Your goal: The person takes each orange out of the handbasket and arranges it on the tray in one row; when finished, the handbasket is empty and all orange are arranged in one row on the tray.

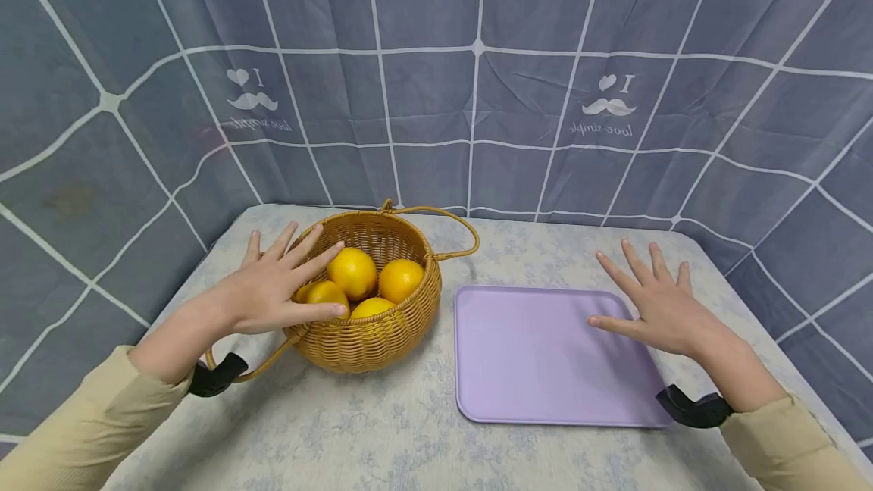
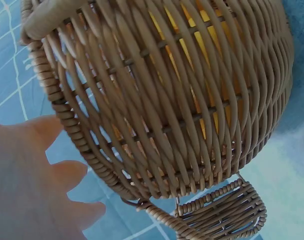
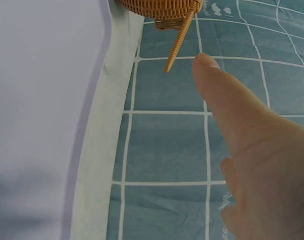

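A wicker basket (image 1: 371,343) with several orange-yellow fruits (image 1: 352,273) inside stands left of the middle of the table. Over its left rim my left hand (image 1: 269,290) hovers with fingers spread, holding nothing. The left wrist view has the basket's woven side (image 2: 157,100) close up, with yellow showing through the gaps. A flat lilac tray (image 1: 539,354) lies to the right of the basket. Above the tray's right side my right hand (image 1: 658,309) is held with spread fingers, and nothing is in it. In the right wrist view its thumb (image 3: 227,95) points toward the basket.
The table (image 1: 382,430) has a pale, blue-patterned cloth. Behind and beside it hangs a grey-blue curtain (image 1: 430,97) with white grid lines. One looped basket handle (image 1: 470,241) sticks out at the back right, the other (image 1: 262,370) at the front left, below my left wrist.
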A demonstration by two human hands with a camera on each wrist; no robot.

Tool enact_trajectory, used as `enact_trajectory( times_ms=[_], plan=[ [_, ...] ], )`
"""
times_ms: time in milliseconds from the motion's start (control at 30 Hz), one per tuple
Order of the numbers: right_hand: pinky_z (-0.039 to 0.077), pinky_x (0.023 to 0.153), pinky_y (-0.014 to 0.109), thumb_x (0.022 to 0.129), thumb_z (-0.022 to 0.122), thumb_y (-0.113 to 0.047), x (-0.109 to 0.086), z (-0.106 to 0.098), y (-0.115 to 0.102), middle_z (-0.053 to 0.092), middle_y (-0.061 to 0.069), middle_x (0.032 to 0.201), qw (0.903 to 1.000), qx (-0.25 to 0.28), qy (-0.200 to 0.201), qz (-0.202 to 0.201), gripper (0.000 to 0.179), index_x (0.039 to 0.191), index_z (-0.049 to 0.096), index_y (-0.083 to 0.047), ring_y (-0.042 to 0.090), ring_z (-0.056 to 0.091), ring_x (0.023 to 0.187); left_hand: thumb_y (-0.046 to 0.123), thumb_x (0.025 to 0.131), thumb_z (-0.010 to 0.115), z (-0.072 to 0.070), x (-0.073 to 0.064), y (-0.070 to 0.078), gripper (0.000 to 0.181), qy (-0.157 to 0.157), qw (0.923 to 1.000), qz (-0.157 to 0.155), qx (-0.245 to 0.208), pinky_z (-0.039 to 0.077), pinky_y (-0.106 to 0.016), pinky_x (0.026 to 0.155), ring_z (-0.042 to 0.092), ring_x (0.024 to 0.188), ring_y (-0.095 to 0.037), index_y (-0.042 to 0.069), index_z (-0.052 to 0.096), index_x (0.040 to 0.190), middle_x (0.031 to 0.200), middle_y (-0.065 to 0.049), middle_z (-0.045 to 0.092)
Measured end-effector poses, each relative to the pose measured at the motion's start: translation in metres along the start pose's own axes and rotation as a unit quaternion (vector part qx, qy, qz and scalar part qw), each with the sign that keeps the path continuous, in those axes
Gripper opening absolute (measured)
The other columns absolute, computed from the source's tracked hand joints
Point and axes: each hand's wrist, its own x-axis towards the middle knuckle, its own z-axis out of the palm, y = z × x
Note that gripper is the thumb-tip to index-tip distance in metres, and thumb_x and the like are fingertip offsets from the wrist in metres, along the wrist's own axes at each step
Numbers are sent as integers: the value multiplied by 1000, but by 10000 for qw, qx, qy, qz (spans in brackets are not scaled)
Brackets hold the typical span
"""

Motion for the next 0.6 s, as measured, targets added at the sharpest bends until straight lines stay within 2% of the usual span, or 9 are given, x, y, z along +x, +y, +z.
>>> enact_trajectory(
  times_ms=[200, 367, 600],
  plan=[
    [-12, 97, 74, 84, 61, -56, 2, -3, -5, -6, 18, 155, 9977, 668, -86, -77, 93, 152, 4, -29, 48, -13, 135, 65, 88, 46, -5, -6, -1, 82, 44, 9996, 13, -269, -19, -67, 100, -13, 139, -39, 27, 13, 152, 156, -14, 1],
    [-4, 101, 73, 88, 62, -47, 8, -7, -15, -6, 16, 155, 9905, 1329, -140, -320, 89, 152, 4, -29, 43, -12, 138, 56, 92, 47, -10, -13, -5, 78, 151, 9979, 159, -609, -20, -64, 102, -14, 139, -39, 26, 7, 152, 156, -12, -4],
    [11, 104, 69, 90, 61, -42, 27, -12, -37, -2, 8, 156, 9771, 2042, -108, -594, 83, 152, 6, -29, 32, -4, 141, 39, 96, 49, -11, -22, -14, 74, 501, 9878, 431, -1412, -16, -61, 106, -15, 139, -34, 23, 4, 153, 156, -11, -6]
  ],
)
